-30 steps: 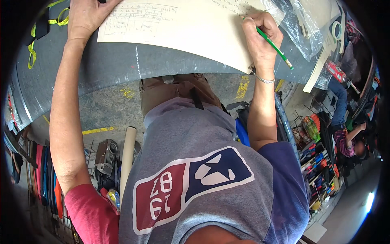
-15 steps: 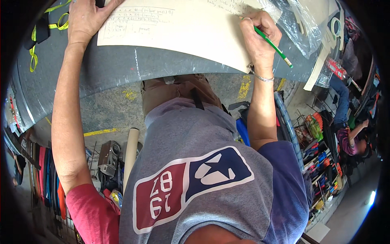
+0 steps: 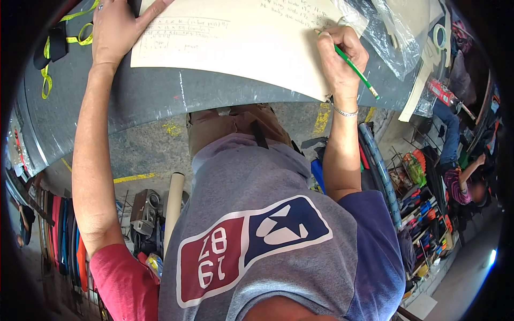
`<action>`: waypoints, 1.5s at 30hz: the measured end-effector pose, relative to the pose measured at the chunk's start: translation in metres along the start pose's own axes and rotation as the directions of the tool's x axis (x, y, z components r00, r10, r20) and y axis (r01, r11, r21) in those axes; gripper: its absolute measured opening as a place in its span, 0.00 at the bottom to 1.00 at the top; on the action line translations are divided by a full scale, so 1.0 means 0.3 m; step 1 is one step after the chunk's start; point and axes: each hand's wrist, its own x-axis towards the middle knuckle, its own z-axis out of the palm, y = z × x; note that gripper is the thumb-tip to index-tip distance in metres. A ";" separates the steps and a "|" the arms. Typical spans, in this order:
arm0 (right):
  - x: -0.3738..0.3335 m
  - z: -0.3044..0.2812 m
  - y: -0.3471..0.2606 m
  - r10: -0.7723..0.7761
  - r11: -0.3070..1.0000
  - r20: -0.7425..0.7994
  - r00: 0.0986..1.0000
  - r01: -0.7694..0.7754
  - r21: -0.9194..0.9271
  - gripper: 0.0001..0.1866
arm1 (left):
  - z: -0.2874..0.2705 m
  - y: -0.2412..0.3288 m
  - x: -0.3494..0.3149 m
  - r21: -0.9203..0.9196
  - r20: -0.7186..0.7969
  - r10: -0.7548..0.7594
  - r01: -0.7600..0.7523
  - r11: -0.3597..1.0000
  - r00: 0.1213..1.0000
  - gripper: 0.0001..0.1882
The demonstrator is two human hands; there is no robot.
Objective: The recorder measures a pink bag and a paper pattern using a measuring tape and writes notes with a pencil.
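Note:
A large cream sheet of paper (image 3: 241, 51) with handwritten lines lies on the dark table. My right hand (image 3: 344, 56) rests on its right part, closed around a green pencil (image 3: 357, 72). The pencil's tip meets the paper beside a block of writing, and its eraser end slants down to the right. On the sheet's left edge my left hand (image 3: 114, 33) lies flat with the thumb spread away; its other fingertips are cut off by the picture's upper edge. A yellow measuring tape (image 3: 46, 83) trails near this hand, beside a small black object (image 3: 57, 44).
Clear plastic wrapping (image 3: 393, 45), a roll of tape (image 3: 439, 36) and pale strips (image 3: 415, 93) are on the table's right (image 3: 225, 88). A rolled tube (image 3: 174, 200) stands below at left. Coloured material rolls (image 3: 61, 230) line the left; another person (image 3: 463, 179) is at far right.
The view has shifted slightly, so the paper and table sit a little lower. My right hand still grips the pencil at the writing; my left hand stays on the sheet.

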 end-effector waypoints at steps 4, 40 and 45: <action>-0.005 -0.008 0.003 0.011 1.000 0.022 1.000 -0.011 -0.007 0.09 | 0.005 0.007 -0.004 -0.009 0.014 -0.016 0.016 1.000 1.000 0.45; 0.060 -0.001 -0.070 0.387 0.841 -0.118 0.914 -0.298 0.451 0.14 | 0.045 -0.131 -0.010 -0.237 -0.314 0.167 -0.248 0.939 0.935 0.28; 0.020 0.014 -0.153 0.345 0.869 -0.308 0.887 -0.177 0.462 0.16 | -0.162 -0.286 0.050 -0.592 -0.460 -0.045 -0.269 0.760 0.887 0.13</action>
